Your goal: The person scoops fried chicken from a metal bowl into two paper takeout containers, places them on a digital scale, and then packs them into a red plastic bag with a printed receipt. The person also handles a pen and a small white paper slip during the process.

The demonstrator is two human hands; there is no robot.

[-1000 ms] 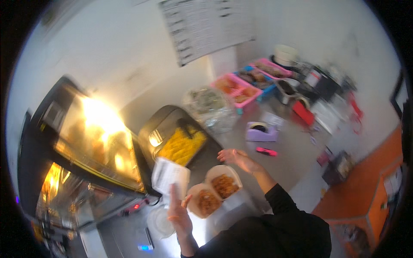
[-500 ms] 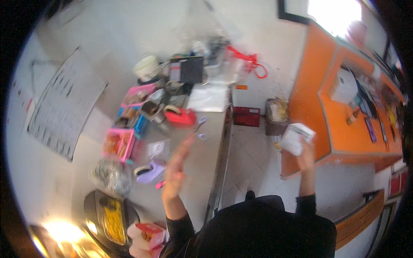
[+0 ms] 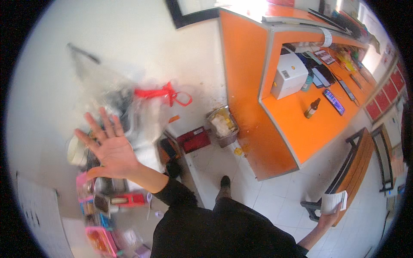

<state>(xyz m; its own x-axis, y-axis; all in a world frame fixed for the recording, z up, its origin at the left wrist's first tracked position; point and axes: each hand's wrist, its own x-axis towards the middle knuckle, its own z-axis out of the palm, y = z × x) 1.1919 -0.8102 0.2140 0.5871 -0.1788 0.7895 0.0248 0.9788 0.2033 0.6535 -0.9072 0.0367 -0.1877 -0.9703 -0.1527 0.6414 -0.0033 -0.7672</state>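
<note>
From the person's head, the left of two fisheye cameras looks down and outward, close above black clothing (image 3: 215, 234), wide enough to take in the left hand (image 3: 115, 155), the right hand (image 3: 328, 219), the floor (image 3: 275, 201) and, farther off, an orange table (image 3: 290, 129).

Over by the table's (image 3: 141, 218) far end, the left hand (image 3: 114, 154) has fanned open; the right hand (image 3: 329, 219) has swung the white packet (image 3: 332, 203) from the counter's (image 3: 292, 131) corner to the bench's (image 3: 359, 168) near end.
</note>
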